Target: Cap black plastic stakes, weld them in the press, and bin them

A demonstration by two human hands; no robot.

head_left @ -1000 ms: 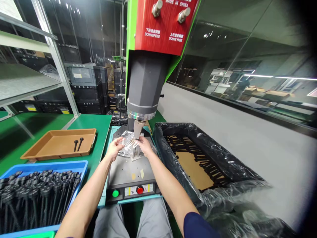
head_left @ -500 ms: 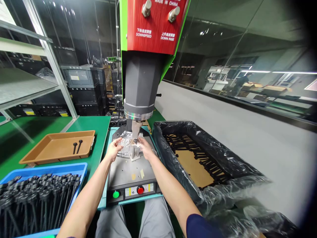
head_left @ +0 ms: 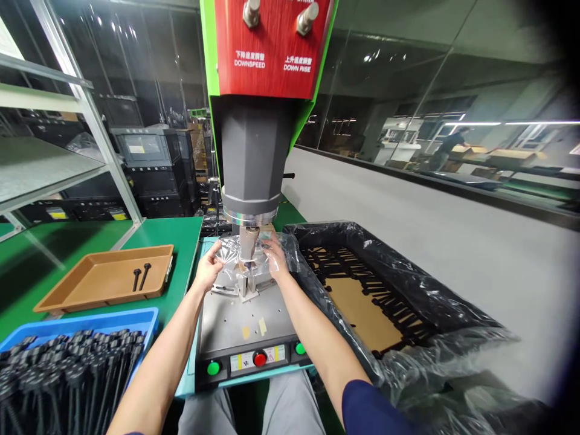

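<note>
A piece of clear plastic film stretches between my two hands, around the metal horn of the press. My left hand pinches its left edge between thumb and fingers. On the other side my right hand grips the film, its fingers partly covered by it, and a loose flap hangs to the right. Below the horn tip stands a small metal fixture on the grey base plate. What sits at the fixture's top is partly hidden by the film.
A blue bin of black bolt-like parts stands lower left, behind it a brown tray with two such parts. At right is a plastic-lined box with rows of black parts. A red button and green buttons line the machine's front.
My right hand has moved slightly right and up, spreading the film wider around the horn. My left hand stays nearly in place. The camera view has shifted slightly.
</note>
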